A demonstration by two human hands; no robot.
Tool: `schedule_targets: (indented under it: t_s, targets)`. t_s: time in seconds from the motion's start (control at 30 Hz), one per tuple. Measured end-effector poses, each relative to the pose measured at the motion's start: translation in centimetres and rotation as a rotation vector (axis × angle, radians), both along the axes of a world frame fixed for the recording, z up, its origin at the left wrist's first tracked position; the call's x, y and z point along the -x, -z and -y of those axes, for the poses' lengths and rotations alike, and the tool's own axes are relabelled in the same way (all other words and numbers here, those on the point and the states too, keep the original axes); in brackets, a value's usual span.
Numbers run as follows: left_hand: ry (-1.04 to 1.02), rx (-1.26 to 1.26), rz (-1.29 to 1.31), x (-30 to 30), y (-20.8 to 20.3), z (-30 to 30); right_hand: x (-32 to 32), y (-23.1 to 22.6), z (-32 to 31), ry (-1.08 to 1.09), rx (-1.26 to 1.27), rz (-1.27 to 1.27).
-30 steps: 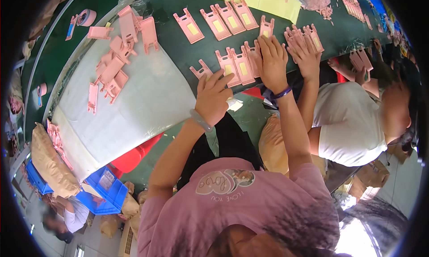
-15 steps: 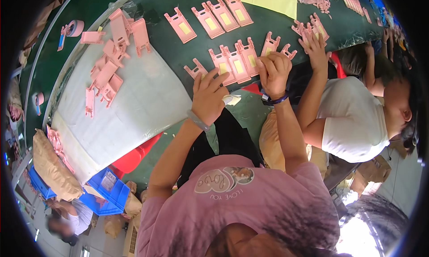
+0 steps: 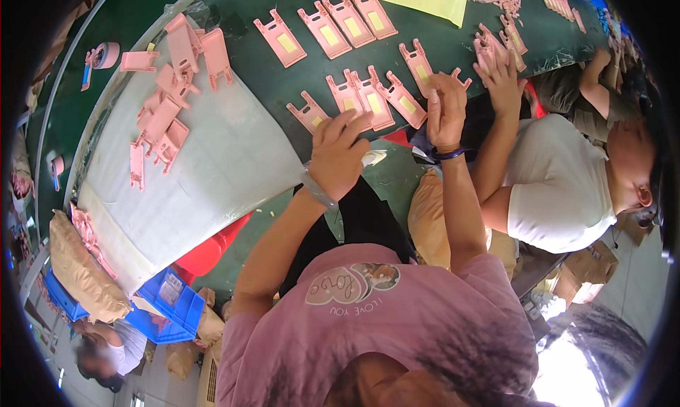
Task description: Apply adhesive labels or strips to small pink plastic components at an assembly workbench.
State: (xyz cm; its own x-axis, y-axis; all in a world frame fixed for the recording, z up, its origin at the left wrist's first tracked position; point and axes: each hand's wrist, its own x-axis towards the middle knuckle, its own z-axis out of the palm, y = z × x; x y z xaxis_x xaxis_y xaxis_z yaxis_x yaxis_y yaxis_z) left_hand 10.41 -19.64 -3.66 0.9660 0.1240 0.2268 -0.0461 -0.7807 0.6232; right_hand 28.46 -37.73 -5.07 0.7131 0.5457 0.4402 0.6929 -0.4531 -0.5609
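Pink rectangular plastic plates with pronged ends (image 3: 277, 36): two uneven rows on the dark green tabletop (image 3: 273, 88); flat yellow rectangles (image 3: 329, 35) on their faces.
Left hand (image 3: 336, 152): fingers bent, loosely spread; fingertips over near ends of lower-row plates; contact unclear.
Right hand (image 3: 446, 113): fingers close together, slightly curled; fingertips at near end of one slanted plate; cannot tell whether pinching it.
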Motion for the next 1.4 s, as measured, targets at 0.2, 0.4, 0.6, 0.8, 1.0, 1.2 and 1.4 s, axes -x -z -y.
schedule_targets:
  t_s: [0.2, 0.4, 0.6, 0.8, 1.0, 1.2, 1.4]
  targets:
    - [0.111, 0.011, 0.154, -3.4, -1.1, 4.0, 0.8, -1.6, 0.0, 0.227, 0.232, 0.170]
    - [0.095, -0.113, 0.108, -6.0, 0.2, 5.8, 0.1, -1.2, 0.9, 0.160, 0.233, 0.032]
    - [0.163, -0.126, 0.072, -6.7, 0.7, 4.8, -3.9, -1.1, 1.3, 0.043, 0.304, 0.146]
    - [0.136, -0.110, 0.059, -7.1, 0.8, 4.4, -7.0, -1.4, -0.7, -0.122, 0.154, 0.137]
    - [0.137, -0.065, 0.057, -7.0, 1.1, 4.5, -2.7, -2.3, -1.4, -0.132, 0.225, 0.135]
    - [0.081, -0.023, 0.073, -5.8, -0.5, 3.7, 0.9, -2.8, -0.8, -0.022, 0.199, 0.122]
    - [-0.173, 0.145, -0.136, 2.9, -3.7, -0.6, 8.1, -4.4, -3.8, -0.181, 0.285, -0.009]
